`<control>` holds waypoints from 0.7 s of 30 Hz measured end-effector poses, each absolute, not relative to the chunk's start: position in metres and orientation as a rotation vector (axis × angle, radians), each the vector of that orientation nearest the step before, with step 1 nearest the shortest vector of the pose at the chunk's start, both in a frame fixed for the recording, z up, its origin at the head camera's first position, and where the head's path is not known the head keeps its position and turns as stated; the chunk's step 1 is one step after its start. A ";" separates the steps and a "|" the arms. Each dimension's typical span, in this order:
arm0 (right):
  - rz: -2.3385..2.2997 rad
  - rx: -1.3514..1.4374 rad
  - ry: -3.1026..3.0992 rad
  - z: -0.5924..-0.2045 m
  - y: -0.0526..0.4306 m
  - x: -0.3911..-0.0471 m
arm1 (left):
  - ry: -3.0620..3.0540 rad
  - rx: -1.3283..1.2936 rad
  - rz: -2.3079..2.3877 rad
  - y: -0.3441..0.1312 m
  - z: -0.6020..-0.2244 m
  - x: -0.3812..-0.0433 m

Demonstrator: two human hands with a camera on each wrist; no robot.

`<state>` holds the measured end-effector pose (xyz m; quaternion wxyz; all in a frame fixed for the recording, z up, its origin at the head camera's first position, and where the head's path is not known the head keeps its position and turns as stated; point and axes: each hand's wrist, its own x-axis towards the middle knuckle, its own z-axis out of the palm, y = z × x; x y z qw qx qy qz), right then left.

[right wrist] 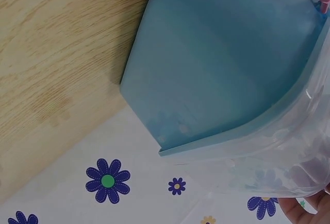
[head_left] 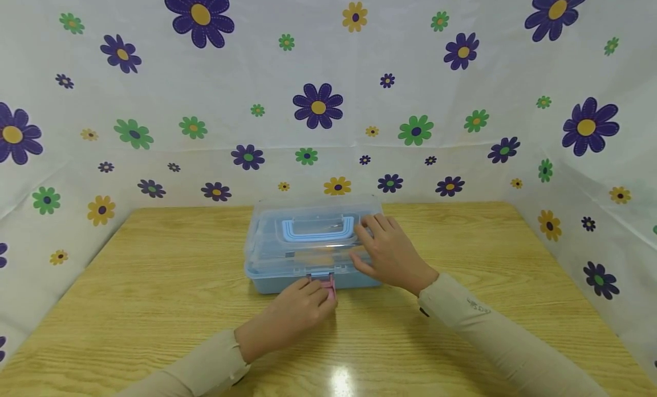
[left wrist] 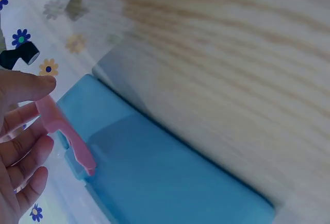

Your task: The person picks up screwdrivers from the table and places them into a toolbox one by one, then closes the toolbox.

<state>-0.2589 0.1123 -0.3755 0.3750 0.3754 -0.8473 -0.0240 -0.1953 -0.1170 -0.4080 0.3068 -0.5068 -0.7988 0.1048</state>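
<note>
A storage box with a light blue base (head_left: pixel 267 286) and a clear lid (head_left: pixel 267 229) sits on the table, its lid down. The lid carries a blue handle (head_left: pixel 318 236), lying flat. My left hand (head_left: pixel 292 311) is at the box's front and pinches the pink latch (left wrist: pixel 67 134) between thumb and fingers; the latch stands tilted out from the blue wall. My right hand (head_left: pixel 392 254) rests on the lid's right part, fingers bent loosely and thumb apart from them. In the right wrist view only some fingertips (right wrist: pixel 299 211) show beside the lid.
The box stands on a wood-grain table (head_left: pixel 169 271). A white cloth with printed flowers (head_left: pixel 318 55) hangs behind the table and along both sides. Blurred orange and dark shapes (head_left: pixel 323 255) show through the lid.
</note>
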 end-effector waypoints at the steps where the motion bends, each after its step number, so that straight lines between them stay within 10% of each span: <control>1: -0.061 0.961 -2.168 -0.375 0.112 -0.259 | -2.111 -1.332 0.258 -0.116 -0.407 -0.196; 21: -0.068 0.961 -2.172 -0.374 0.112 -0.258 | -1.981 -1.061 -0.001 -0.111 -0.389 -0.203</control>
